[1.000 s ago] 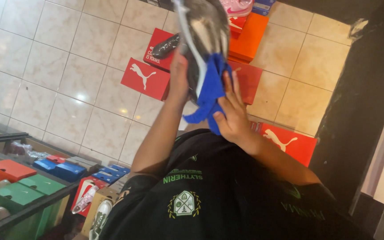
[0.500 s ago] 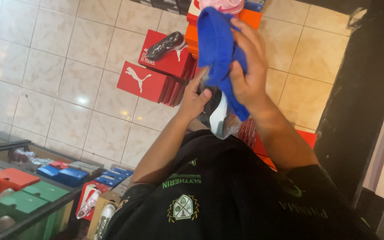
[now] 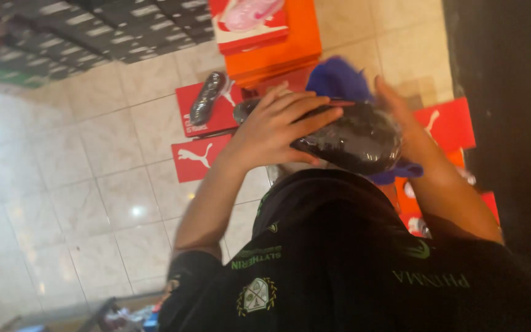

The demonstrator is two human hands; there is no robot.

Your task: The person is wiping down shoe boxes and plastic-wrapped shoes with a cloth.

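The left hand wrapped around a shiny black shoe to keep it steady, the right hand seemed to press a blue cloth against it, above red boxes on the floor.

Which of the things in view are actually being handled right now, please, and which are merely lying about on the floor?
In hand:
- black shoe, held by the left hand and the right hand
- blue cloth behind and under it

Lying about:
- red shoebox
- second black shoe on another red box
- orange boxes
- pink shoe
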